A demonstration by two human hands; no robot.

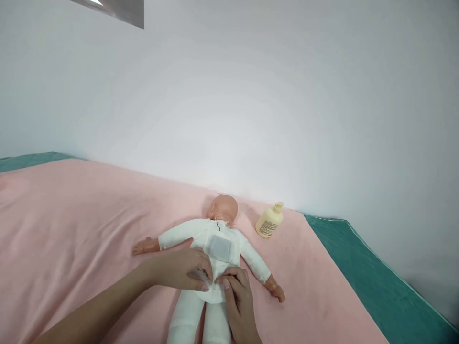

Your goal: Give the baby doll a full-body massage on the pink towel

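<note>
A baby doll (197, 231) with a white cloth body lies on a pink sheet, its bald head toward the wall and its arms spread. A grey rectangular panel (220, 248) shows on its torso. My left hand (188, 270) is over the doll's lower torso from the left, fingers bent and pinching at the white cloth. Close beside it on the right, my right hand (238, 294) has its thumb and fingers pressed together on the same cloth. The small bit between the fingertips is hard to make out.
A cream pump bottle (269, 222) stands right of the doll's head, near the white wall (229, 105). The pink sheet (89, 210) has folds at the left. Green fabric (373, 258) shows beyond its edges.
</note>
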